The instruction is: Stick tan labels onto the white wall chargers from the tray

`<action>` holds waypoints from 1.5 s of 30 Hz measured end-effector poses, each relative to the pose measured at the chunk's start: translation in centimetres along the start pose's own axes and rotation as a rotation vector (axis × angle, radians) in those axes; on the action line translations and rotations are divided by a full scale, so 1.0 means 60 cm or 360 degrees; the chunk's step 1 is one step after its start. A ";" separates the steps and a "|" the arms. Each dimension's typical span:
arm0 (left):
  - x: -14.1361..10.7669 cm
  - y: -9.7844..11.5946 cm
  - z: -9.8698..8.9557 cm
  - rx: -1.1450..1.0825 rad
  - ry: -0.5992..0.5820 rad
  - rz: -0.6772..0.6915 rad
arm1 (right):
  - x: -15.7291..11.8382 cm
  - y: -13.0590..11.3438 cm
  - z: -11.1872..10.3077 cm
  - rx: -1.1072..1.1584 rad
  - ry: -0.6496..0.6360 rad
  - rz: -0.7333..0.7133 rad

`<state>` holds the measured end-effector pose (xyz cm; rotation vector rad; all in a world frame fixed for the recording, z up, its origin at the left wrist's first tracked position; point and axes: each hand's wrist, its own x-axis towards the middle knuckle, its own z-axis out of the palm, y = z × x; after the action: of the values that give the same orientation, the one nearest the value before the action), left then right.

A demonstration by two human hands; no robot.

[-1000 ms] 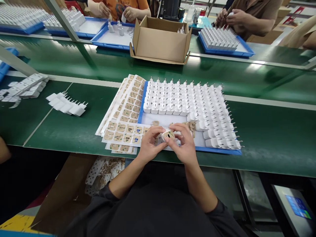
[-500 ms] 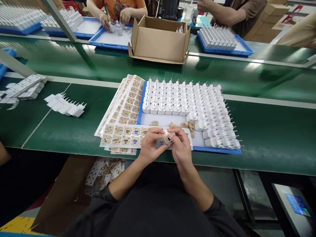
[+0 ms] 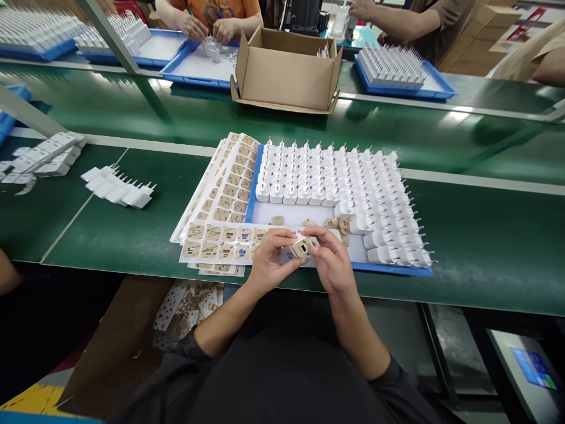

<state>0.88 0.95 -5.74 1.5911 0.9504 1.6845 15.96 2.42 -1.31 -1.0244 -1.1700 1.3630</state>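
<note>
A white plug charger (image 3: 302,248) is held up over the near edge of the tray, its port face toward me. A tan adhesive sticker with cut-outs lies on that face, around the dark port. My left hand (image 3: 272,259) grips the charger from the left between thumb and fingers. On the other side, my right hand (image 3: 332,259) has its index finger along the top and its thumb at the right edge. Under the hands lies a sticker sheet (image 3: 207,242) with tan stickers. Behind them is a blue tray (image 3: 388,271) holding rows of white chargers (image 3: 309,171).
More sticker sheets (image 3: 229,182) are stacked left of the tray. Tan sticker pieces (image 3: 338,224) lie inside it. White chargers (image 3: 118,187) rest on the green bench (image 3: 163,176) at left. Across the bench stand an open cardboard box (image 3: 286,76) and co-workers with blue trays (image 3: 432,88).
My right thumb has drawn off the charger's face to its right edge, and the right hand has shifted slightly right. The sticker face now shows more fully. The left hand keeps its grip.
</note>
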 end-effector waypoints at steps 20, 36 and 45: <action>0.007 0.006 0.009 -0.0206 -0.0015 -0.0463 | 0.052 0.017 -0.076 -0.1395 0.0392 -0.0654; 0.072 0.020 -0.296 0.0937 0.0733 -0.0477 | 0.058 0.041 -0.087 -0.1733 -0.0301 -0.0970; 0.084 -0.036 -0.454 0.2466 0.0549 -0.0812 | 0.063 0.046 -0.088 -0.1809 -0.0308 -0.1008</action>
<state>-26.70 4.09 -5.11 1.4992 2.9415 0.6886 20.26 6.79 -4.85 -1.0946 -2.2667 0.2101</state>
